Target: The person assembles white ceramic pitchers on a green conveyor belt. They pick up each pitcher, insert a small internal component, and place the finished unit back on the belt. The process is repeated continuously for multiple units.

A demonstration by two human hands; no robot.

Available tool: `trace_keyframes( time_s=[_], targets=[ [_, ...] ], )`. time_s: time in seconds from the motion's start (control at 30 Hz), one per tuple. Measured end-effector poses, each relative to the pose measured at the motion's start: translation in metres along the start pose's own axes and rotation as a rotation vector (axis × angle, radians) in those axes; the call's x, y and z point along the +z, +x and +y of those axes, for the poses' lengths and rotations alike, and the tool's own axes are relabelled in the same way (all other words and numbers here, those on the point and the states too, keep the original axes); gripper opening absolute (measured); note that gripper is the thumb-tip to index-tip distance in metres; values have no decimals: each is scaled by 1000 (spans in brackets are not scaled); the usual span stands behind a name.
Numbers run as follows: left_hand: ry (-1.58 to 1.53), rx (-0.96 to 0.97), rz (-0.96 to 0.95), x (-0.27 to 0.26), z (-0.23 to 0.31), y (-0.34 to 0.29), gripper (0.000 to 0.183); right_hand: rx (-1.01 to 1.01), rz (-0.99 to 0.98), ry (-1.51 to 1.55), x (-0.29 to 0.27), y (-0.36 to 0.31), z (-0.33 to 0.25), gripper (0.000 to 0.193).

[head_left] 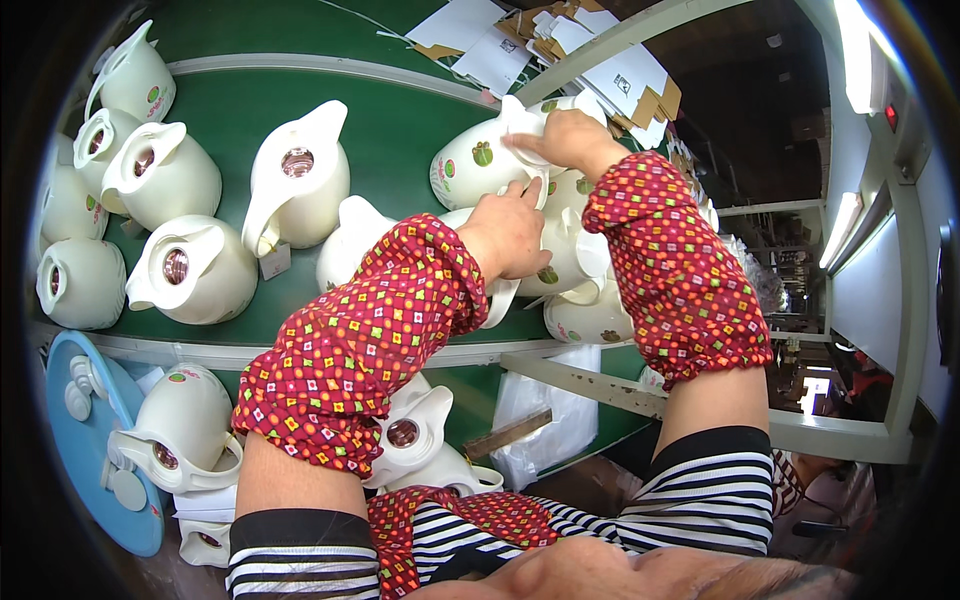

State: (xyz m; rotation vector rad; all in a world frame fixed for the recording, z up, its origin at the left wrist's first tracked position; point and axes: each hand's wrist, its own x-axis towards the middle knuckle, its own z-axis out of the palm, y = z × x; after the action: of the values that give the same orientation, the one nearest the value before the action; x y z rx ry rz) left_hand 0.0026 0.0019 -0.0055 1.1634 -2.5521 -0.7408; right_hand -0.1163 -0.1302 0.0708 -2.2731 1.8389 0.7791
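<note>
Several white thermos jugs with green and pink prints crowd together at the right of the green work surface. One thermos jug [470,160] lies tilted, its base to the left and its mouth end to the right. My right hand [575,142] grips this jug near its spout, with the thumb and fingers curled at the rim. Just below, my left hand [508,232] is closed at the jug's lower mouth end, by the handle; its fingertips are partly hidden. Another thermos jug [575,252] sits against the left hand's right side.
More open-topped jugs [300,175] with shiny inner liners stand at the left. A blue tray [95,440] of white round parts is at lower left. Metal rails [330,65] edge the green surface [400,110]. Flattened cartons [610,70] lie far right; plastic bags [545,420] lie nearer.
</note>
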Motion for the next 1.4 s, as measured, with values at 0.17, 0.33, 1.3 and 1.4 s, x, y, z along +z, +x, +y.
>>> trace_keyframes(
  time_s=[0.17, 0.33, 1.3, 1.4],
  targets=[
    [16, -3, 10, 4, -1, 2, 58, -168, 97, 14, 10, 3, 6, 97],
    [16, 13, -10, 0, 3, 3, 60, -5, 87, 47, 22, 6, 7, 96],
    [-70, 24, 460, -11, -21, -97, 57, 141, 199, 82, 29, -126, -49, 82],
    [154, 26, 316, 4, -10, -137, 58, 52, 225, 55, 51, -156, -70, 80]
  ],
)
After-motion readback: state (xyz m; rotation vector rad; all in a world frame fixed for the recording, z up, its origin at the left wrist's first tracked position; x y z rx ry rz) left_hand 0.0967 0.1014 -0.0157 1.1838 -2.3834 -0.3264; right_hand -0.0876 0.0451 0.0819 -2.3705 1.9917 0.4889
